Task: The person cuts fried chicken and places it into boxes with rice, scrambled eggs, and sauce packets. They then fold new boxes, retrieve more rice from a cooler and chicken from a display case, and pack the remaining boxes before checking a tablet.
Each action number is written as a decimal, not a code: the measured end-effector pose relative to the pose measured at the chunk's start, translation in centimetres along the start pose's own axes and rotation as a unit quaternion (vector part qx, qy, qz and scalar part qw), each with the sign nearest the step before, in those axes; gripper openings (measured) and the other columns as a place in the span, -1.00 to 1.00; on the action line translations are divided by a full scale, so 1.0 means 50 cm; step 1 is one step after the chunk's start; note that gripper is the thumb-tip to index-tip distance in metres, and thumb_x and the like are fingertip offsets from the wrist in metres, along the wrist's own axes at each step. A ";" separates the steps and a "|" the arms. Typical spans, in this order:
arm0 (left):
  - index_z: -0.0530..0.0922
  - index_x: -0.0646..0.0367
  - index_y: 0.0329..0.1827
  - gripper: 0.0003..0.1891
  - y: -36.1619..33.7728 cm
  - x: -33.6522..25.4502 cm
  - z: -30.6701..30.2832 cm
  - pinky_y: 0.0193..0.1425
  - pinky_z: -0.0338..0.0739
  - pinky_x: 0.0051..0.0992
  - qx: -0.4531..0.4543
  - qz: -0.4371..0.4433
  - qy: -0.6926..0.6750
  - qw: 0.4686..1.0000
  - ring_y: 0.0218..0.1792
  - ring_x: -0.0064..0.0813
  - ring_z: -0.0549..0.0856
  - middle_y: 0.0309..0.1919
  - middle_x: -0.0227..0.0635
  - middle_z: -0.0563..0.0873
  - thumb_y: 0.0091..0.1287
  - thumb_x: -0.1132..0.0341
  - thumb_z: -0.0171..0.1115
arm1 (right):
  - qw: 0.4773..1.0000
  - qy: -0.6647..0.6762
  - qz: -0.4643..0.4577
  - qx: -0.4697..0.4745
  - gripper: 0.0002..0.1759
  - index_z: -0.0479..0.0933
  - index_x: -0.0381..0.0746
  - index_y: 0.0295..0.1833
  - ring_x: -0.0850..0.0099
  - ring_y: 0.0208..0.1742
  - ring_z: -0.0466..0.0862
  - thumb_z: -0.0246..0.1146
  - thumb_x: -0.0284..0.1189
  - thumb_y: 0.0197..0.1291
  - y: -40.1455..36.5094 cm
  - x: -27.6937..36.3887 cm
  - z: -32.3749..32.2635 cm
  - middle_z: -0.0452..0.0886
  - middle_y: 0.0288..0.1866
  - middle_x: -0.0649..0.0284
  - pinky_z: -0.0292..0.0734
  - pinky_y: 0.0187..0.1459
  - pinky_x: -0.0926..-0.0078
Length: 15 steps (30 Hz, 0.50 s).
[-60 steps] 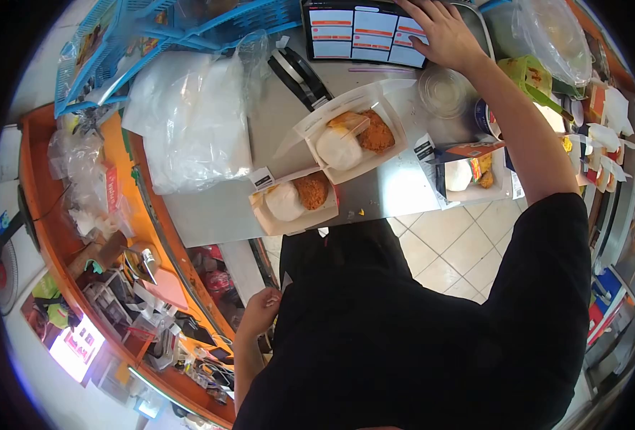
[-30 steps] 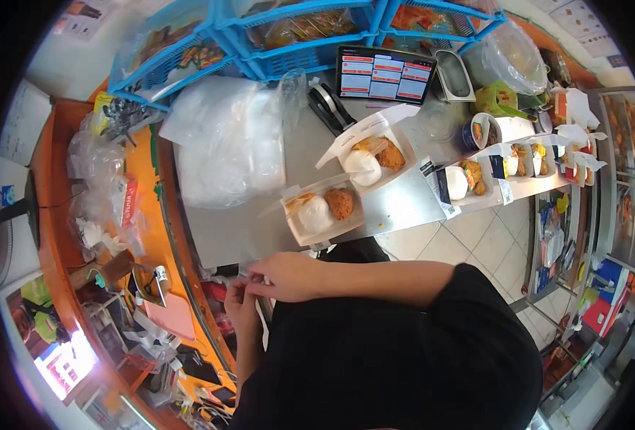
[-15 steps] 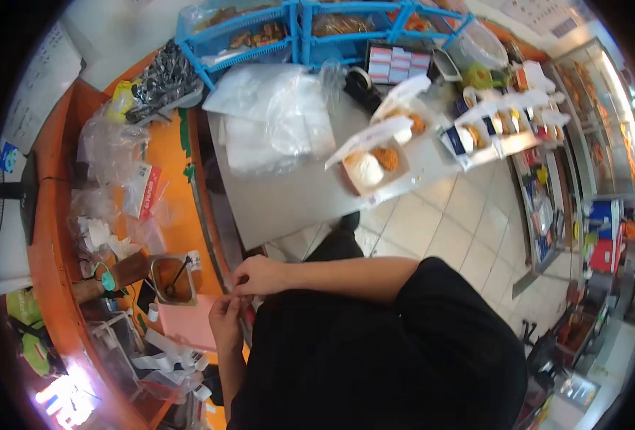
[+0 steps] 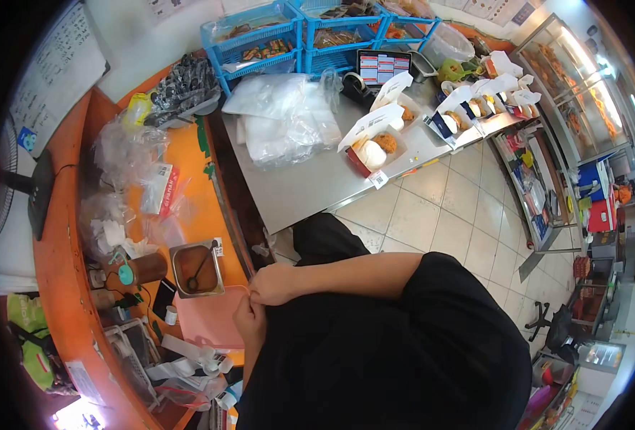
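steel counter (image 4: pixel 310 190) smooth, dull | plastic bags (image 4: pixel 285 118) glossy | shirt (image 4: pixel 389 351) matt cloth

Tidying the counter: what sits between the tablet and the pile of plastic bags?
A black tape dispenser, on the steel counter, between tablet and plastic bags; head view.

Single fisheye view from a head-worn camera, facing steeply downward. The wearer's black-shirted torso (image 4: pixel 389 351) fills the field from 4 to 7 o'clock; the right hand (image 4: pixel 274 284) and left hand (image 4: pixel 249 322) lie close beneath the lens, just left of centre. The grey steel counter (image 4: pixel 303 190) recedes toward 12 o'clock, the beige tiled floor (image 4: pixel 446 215) toward 3 o'clock, the orange curved counter (image 4: pixel 192 154) toward 9 o'clock.
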State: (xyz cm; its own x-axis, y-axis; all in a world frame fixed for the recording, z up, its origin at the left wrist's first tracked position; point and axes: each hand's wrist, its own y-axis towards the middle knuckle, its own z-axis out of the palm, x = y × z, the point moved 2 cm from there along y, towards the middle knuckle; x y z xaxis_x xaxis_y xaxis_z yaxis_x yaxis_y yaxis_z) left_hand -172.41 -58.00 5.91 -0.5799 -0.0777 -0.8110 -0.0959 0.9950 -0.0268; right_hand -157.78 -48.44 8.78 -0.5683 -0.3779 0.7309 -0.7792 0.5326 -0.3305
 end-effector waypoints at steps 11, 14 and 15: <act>0.61 0.31 -0.18 -0.83 0.001 0.057 -0.019 -0.33 0.50 -0.50 -0.131 -0.068 -0.270 0.951 -0.42 -0.57 0.62 -0.46 -0.31 0.66 0.54 0.42 0.10 | 0.974 0.216 0.041 -0.049 -0.60 0.70 -0.11 0.02 -0.05 -0.06 0.76 0.19 -0.06 0.37 0.057 0.097 -0.013 0.78 -0.10 0.02 0.66 -0.04 0.07; 0.69 0.28 -0.17 -0.77 0.020 0.191 -0.082 -0.26 0.54 -0.43 0.139 -0.189 -0.294 0.927 -0.36 -0.53 0.63 -0.41 -0.31 0.69 0.53 0.34 0.11 | 0.981 -0.139 -0.058 -0.120 -0.62 0.67 -0.15 -0.12 0.09 -0.14 0.80 0.25 -0.04 0.35 0.110 0.066 0.010 0.77 -0.17 0.14 0.70 -0.07 0.09; 0.70 0.26 -0.20 -0.75 0.014 0.064 -0.093 -0.26 0.54 -0.38 -0.013 -0.254 -0.298 0.920 -0.39 -0.53 0.60 -0.44 -0.29 0.68 0.53 0.31 0.12 | 0.966 -0.205 -0.115 -0.110 -0.65 0.67 -0.16 -0.10 0.11 -0.08 0.80 0.21 -0.10 0.39 0.113 0.066 0.009 0.77 -0.12 0.13 0.72 -0.06 0.10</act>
State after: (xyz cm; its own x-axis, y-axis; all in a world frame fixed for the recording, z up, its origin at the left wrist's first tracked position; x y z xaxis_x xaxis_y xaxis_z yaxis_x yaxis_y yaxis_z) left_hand -178.08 -57.85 6.03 0.0922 -0.4769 -0.8741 -0.2562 0.8369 -0.4836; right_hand -164.16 -47.04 9.05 -0.4792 -0.7494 0.4569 -0.8479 0.5297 -0.0206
